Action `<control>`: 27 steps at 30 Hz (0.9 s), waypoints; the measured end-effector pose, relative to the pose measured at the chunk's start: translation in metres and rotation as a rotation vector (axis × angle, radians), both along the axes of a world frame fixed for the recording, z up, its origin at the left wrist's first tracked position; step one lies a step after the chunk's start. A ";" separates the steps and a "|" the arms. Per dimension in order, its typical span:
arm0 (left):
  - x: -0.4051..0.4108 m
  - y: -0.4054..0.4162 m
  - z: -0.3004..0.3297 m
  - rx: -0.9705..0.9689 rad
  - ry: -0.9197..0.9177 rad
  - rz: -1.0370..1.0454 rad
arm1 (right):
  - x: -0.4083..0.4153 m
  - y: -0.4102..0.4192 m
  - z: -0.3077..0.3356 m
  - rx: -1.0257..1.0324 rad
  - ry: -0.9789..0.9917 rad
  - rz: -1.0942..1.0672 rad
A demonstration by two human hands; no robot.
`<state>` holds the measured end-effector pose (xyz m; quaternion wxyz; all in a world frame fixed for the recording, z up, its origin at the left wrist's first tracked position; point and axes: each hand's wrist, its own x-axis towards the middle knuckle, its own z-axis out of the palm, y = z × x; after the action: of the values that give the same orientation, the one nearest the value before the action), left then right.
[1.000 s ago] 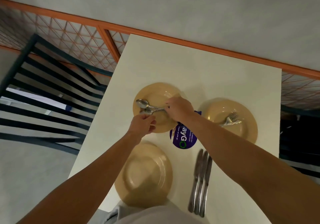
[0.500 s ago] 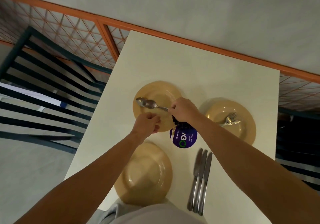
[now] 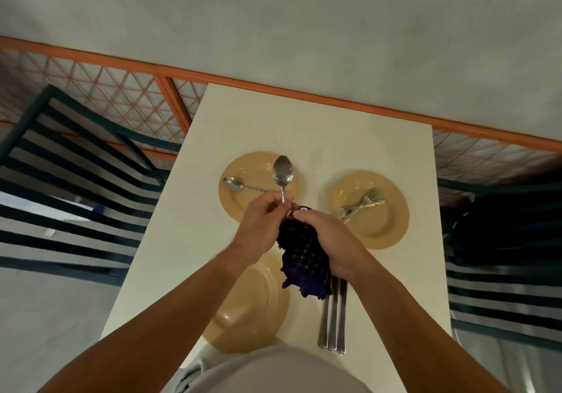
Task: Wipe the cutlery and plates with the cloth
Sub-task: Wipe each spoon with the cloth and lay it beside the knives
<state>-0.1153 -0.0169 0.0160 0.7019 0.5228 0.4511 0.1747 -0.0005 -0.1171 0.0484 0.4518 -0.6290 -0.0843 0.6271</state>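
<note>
Spoon point(image 3: 283, 171) handle (cloth-covered) point(image 3: 305, 255) hidden

Eatery/canteen prob.: small dining table point(image 3: 273, 125), slatted chairs point(image 3: 76, 161), plates point(image 3: 386, 228), orange mesh partition point(image 3: 121, 88).

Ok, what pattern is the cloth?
Dark navy-purple cloth with a thin pale check, clearest in the head view.
</note>
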 end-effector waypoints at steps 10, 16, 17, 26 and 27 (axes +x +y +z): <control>-0.036 -0.026 0.041 -0.014 -0.113 -0.118 | -0.008 -0.083 0.046 0.175 -0.573 0.075; -0.047 -0.042 0.060 -0.237 -0.368 -0.175 | -0.029 -0.099 0.080 0.471 -0.950 -0.076; -0.048 -0.046 0.062 -0.258 -0.409 -0.194 | -0.032 -0.096 0.079 0.509 -1.039 -0.092; -0.050 -0.067 0.101 -0.712 -0.545 0.021 | -0.093 -0.073 0.046 0.579 -1.182 0.106; -0.052 -0.065 0.101 -0.721 -0.548 -0.001 | -0.097 -0.077 0.047 0.581 -1.164 0.152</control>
<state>-0.1675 -0.0819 0.1167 0.9328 0.1795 0.2805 0.1377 -0.0979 -0.1943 0.0953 0.4385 -0.7102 -0.5251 0.1661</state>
